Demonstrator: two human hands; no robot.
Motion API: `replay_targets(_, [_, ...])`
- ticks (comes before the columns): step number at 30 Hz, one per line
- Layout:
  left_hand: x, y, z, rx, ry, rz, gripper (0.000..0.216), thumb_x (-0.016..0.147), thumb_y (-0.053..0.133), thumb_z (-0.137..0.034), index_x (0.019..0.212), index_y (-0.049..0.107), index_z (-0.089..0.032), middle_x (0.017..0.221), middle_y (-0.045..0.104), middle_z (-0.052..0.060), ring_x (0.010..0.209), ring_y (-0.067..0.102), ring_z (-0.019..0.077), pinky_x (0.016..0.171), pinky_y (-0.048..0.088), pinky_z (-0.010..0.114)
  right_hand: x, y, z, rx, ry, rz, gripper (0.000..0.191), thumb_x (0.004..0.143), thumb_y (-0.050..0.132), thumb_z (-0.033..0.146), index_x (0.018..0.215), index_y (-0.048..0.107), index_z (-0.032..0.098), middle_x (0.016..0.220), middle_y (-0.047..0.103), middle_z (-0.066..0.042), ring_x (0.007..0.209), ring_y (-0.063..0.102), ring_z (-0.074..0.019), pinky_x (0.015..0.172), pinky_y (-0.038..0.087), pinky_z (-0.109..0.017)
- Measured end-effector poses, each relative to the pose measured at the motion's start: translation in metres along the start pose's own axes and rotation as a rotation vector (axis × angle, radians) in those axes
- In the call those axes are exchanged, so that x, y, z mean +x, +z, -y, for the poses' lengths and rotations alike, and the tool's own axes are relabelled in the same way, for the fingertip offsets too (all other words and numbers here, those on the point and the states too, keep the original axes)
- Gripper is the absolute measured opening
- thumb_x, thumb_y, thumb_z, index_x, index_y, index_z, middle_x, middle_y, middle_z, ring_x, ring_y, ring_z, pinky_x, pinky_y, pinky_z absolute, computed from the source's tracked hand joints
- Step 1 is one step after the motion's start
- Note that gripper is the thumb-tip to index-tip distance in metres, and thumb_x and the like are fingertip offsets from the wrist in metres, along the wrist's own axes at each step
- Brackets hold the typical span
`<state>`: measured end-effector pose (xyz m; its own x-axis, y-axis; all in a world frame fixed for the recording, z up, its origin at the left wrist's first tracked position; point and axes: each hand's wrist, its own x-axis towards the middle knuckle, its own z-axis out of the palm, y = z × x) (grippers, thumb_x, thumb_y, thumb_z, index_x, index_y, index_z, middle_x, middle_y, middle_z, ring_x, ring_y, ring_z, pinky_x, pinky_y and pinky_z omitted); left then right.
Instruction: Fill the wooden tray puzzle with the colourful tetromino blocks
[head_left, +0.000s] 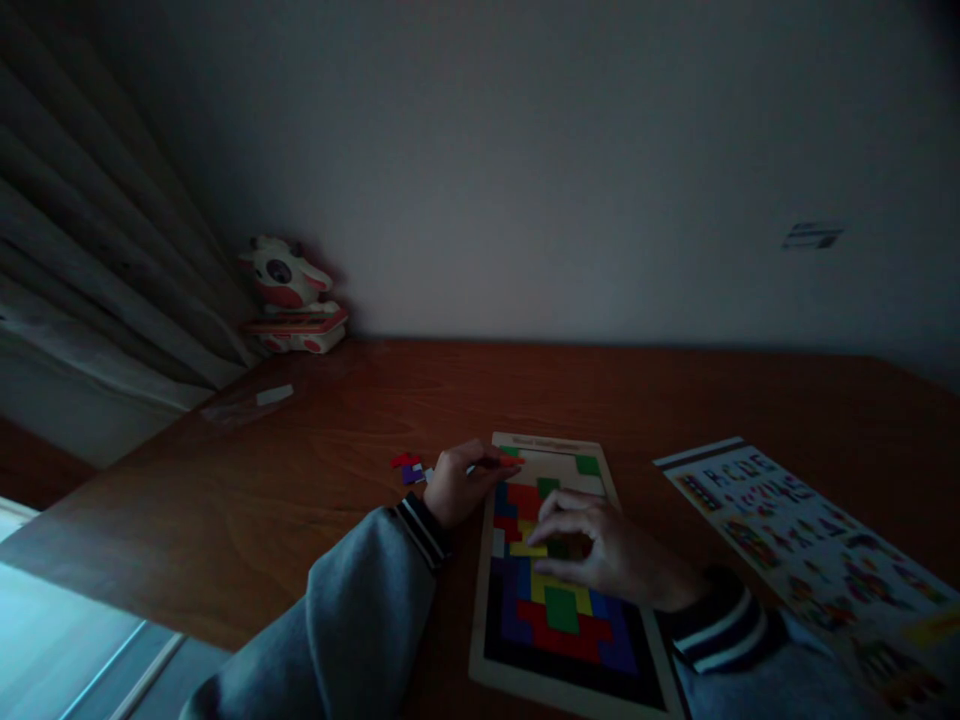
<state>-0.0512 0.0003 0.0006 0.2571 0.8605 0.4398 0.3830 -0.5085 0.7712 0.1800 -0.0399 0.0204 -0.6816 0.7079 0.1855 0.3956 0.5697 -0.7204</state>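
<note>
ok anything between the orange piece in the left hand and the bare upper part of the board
Nothing visible stands between the orange piece in the left hand and the board's bare upper part; the right hand is lower down, over the coloured pieces.

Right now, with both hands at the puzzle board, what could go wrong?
1. The left hand has the orange piece at its fingertips, so it might slip or drop askew.
2. The loose pieces lie close beside that hand; a sideways move could scatter them.
3. The right hand is low over the laid pieces and could nudge some; contact is hard to tell.
</note>
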Motion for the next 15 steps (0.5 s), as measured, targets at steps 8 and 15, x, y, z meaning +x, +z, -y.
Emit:
replay_targets(8, [-0.006, 0.003, -0.006, 0.015, -0.005, 0.169, 0.04, 0.084, 0.074, -0.042, 0.116, 0.067, -0.02, 0.088, 0.076, 0.002, 0.076, 0.071, 0.014, 0.07, 0.057, 0.023, 0.003, 0.006, -0.013, -0.009, 0.081, -0.428, 0.025, 0.091, 0.063, 0.042, 0.107, 0.06, 0.024, 0.099, 0.066, -0.003, 0.081, 0.061, -0.0155, 0.075, 0.052, -0.031])
replay_targets(15, [-0.005, 0.005, -0.003, 0.08, 0.051, 0.155, 0.035, 0.089, 0.068, -0.043, 0.116, 0.068, -0.021, 0.091, 0.076, 0.003, 0.079, 0.072, 0.0154, 0.075, 0.058, 0.026, 0.006, 0.009, -0.018, 0.045, 0.113, -0.414, 0.018, 0.095, 0.056, 0.039, 0.102, 0.065, 0.025, 0.096, 0.072, -0.002, 0.09, 0.068, -0.0176, 0.082, 0.054, -0.032])
